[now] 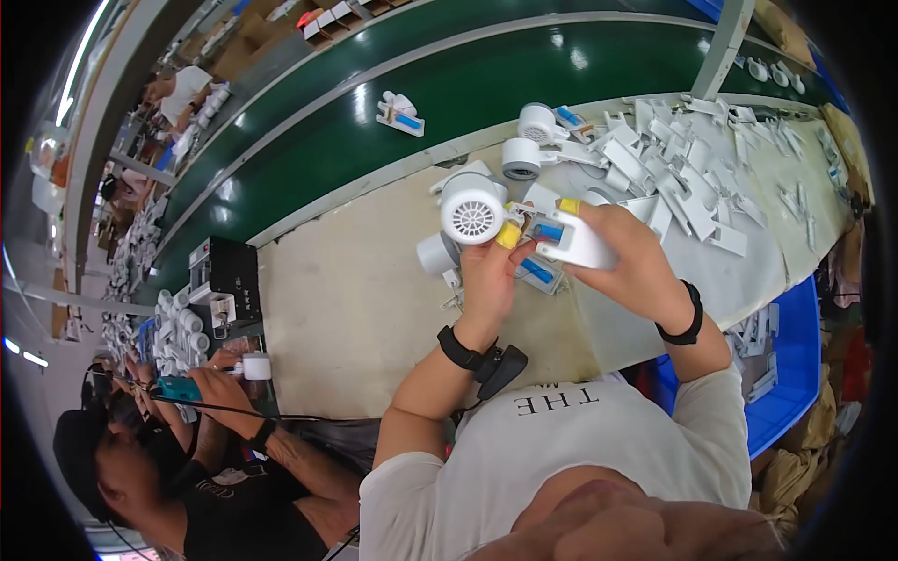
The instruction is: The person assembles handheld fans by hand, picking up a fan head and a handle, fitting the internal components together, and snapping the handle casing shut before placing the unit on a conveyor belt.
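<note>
My left hand is closed around a small white handheld fan, whose round grilled head faces up. Yellow wrapping covers a fingertip on each hand. Closed on a white plastic handle shell, my right hand holds it against the fan's open handle. Between the hands, a blue battery shows inside the handle. Just below, a second blue battery lies in another open handle on the table. Fingers hide part of where shell and handle meet.
White handle shells are heaped at the right. More fan heads stand beyond my hands. One open fan lies on the green conveyor. A blue bin sits below right. At left, a co-worker holds a teal tool near a black box.
</note>
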`<state>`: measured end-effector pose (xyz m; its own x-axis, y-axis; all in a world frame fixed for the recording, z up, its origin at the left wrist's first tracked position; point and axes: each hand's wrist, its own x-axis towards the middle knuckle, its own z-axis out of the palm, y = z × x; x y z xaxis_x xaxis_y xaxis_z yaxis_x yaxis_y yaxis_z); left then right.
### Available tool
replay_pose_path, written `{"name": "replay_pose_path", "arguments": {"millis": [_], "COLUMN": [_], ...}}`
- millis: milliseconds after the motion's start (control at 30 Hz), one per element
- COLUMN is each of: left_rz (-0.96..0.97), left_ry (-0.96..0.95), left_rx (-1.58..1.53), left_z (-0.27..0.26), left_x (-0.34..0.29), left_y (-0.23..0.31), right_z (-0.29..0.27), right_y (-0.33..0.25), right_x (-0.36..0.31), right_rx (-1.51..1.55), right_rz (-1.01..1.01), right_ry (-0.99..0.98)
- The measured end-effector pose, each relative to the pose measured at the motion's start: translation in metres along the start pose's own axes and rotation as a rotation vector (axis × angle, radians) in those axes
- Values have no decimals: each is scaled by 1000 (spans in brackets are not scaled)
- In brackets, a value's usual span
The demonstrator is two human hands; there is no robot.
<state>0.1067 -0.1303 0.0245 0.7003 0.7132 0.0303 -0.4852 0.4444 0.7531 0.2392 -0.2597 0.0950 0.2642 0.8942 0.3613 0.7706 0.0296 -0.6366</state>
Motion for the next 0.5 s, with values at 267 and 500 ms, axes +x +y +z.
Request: {"name": "replay_pose_path", "arguments": {"millis": [267, 500], "left_rz": [52, 149], "left_ry": [4, -27], "left_rx": [-57, -16], "left_z": [2, 4], "left_x": [-11, -16], "left_y": [14, 13], "right_z": [32, 36], "right_y": [1, -1], "right_x": [10, 4], "right_rx": [150, 244], "right_rz": [-223, -177], "right_ry": [-2, 65]}}
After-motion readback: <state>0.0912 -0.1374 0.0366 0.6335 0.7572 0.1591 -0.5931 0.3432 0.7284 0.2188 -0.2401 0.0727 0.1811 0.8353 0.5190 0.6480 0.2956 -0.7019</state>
